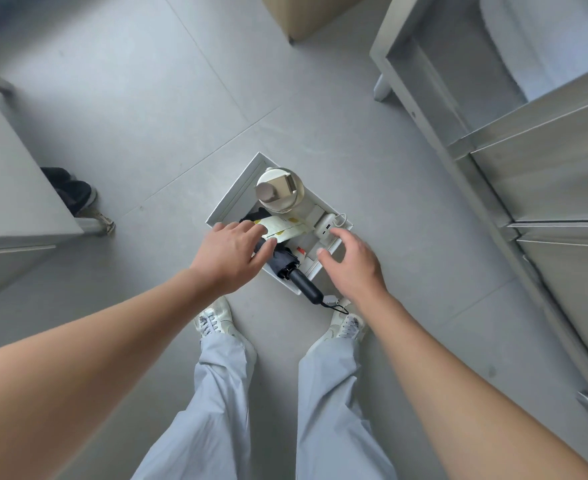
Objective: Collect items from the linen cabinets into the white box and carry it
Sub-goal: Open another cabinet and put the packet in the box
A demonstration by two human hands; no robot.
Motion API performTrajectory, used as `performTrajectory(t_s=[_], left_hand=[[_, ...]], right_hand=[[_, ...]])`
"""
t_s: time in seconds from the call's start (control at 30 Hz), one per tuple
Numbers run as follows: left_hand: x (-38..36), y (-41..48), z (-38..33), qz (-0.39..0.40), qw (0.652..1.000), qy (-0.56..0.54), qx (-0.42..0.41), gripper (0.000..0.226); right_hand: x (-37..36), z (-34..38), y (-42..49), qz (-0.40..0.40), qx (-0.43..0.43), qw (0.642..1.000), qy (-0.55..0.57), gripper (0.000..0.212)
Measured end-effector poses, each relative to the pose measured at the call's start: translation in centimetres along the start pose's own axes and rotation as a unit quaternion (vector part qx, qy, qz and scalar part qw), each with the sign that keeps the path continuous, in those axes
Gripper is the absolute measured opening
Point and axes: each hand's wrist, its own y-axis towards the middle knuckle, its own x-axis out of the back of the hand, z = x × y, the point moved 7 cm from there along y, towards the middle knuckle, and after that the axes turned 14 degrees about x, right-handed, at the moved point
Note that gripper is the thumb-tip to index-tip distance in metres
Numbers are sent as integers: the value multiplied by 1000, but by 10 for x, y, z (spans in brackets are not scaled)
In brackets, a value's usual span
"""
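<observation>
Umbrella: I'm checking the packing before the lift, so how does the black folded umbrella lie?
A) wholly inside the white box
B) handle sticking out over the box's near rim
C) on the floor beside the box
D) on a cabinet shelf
B: the umbrella has its handle jutting past the near rim of the white box, with its strap hanging outside.

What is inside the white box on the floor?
The white box holds a cream bottle, a white charger, a pale printed packet and a folded black umbrella, handle poking over the rim. The left hand covers part of the umbrella.
</observation>
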Motion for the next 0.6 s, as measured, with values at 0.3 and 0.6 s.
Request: performTrajectory(t_s=[0.3, 0.6], left_hand=[[98, -6, -14, -90, 993, -74, 5, 37], [153, -23, -28, -106, 991, -80, -11, 48]], right_hand=[[70, 66, 16, -39, 46, 998, -15, 54], [101, 93, -1, -80, 38, 996, 19, 56]])
